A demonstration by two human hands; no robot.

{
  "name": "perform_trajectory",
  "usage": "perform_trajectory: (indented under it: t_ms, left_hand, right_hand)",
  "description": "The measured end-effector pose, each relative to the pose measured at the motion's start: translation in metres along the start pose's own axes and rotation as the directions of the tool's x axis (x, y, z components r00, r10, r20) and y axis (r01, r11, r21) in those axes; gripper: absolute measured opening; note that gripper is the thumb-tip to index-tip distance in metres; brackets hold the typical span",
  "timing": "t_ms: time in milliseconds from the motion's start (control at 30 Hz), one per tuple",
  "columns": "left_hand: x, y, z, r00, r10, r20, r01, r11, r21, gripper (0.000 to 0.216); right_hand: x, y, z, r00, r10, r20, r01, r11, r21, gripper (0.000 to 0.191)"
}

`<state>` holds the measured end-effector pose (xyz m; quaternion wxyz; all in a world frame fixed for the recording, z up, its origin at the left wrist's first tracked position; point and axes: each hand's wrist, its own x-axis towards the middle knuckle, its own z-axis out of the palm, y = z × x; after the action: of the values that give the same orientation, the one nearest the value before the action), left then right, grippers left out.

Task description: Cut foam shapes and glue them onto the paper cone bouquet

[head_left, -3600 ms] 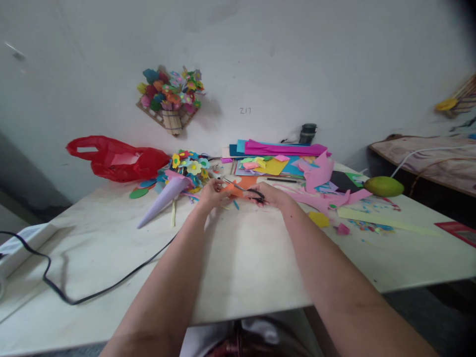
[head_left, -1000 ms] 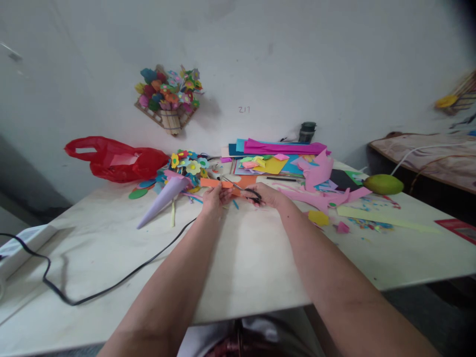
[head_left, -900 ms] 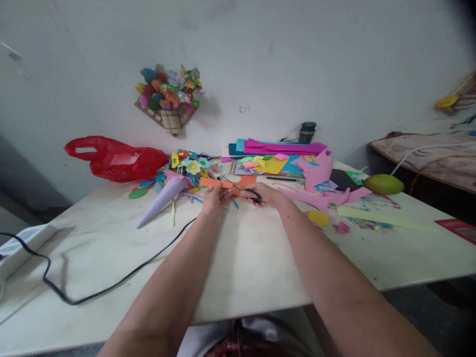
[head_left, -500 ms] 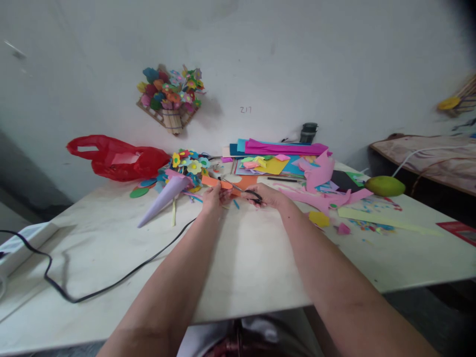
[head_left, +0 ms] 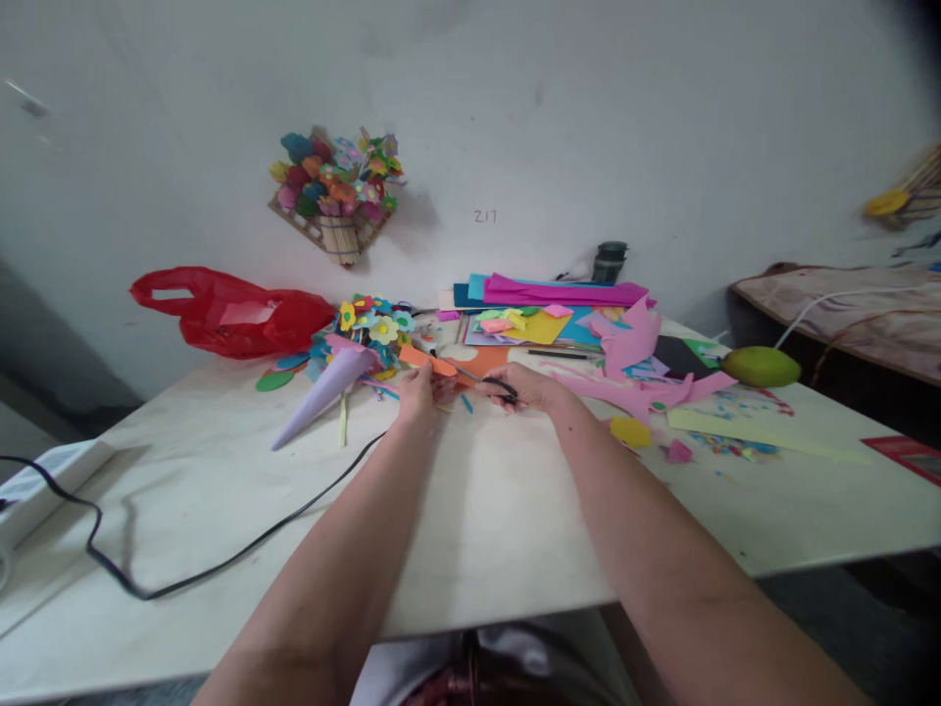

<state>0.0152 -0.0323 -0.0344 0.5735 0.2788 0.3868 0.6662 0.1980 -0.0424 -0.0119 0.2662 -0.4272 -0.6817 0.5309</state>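
Observation:
Between the thumb and fingers of my left hand [head_left: 420,389] is an orange paper piece [head_left: 416,359], its edge turned toward my right hand. My right hand [head_left: 530,386] is closed around the black handles of a pair of scissors [head_left: 503,388], whose blades point left at the orange piece. Whether the blades are cutting into it is too small to tell. Behind both hands a larger orange sheet [head_left: 491,361] lies on the table. Left of my left hand rests a lilac paper cone [head_left: 323,397], beside a bunch of paper flowers [head_left: 376,322].
A red plastic bag [head_left: 250,319] stands at the back left. Stacked coloured sheets [head_left: 566,292] line the wall; pink scraps [head_left: 633,338] and a green-yellow fruit [head_left: 761,367] lie to the right. A black cable [head_left: 242,559] crosses the table [head_left: 507,529] from a power strip [head_left: 55,480].
The orange piece in my left hand has turned slightly, and the left fingers have shifted a little. My right hand and the scissors stay almost in place.

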Motion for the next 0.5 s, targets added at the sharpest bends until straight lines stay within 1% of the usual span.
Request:
perform_trajectory:
  t_ms: [333,500]
  left_hand:
    - [-0.005,0.007,0.004,0.998,0.026,-0.061,-0.025,1.000,0.011,0.012]
    - [-0.009,0.012,0.007,0.994,0.039,-0.099,-0.039,0.999,0.006,0.016]
  right_hand:
    - [-0.001,-0.003,0.000,0.999,0.028,0.016,-0.027,1.000,-0.010,0.028]
    - [-0.002,-0.003,0.000,0.999,0.037,0.037,-0.036,0.999,-0.012,0.028]
